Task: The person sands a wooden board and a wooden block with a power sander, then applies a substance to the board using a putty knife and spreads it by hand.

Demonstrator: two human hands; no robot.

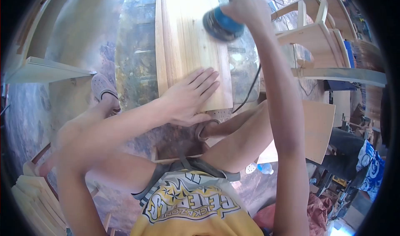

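A pale wooden board (187, 40) lies lengthwise in front of me, its near end close to my feet. Flat on its near part rests my left hand (191, 93), fingers stretched out and holding nothing. My right hand (246, 6) is wrapped round a blue power sander (225, 24), which overlaps the board's right edge in this view. The sander is slightly blurred, and its underside is hidden. A dark cord (251, 88) hangs down to the right of the board.
Curved wooden frames (310, 31) stand at the right. A flat wood panel (318, 127) lies beside my right arm, with a plastic bottle (265, 168) on the floor. Stacked wood pieces (35, 202) are at lower left. A person in dark trousers (348, 150) is at right.
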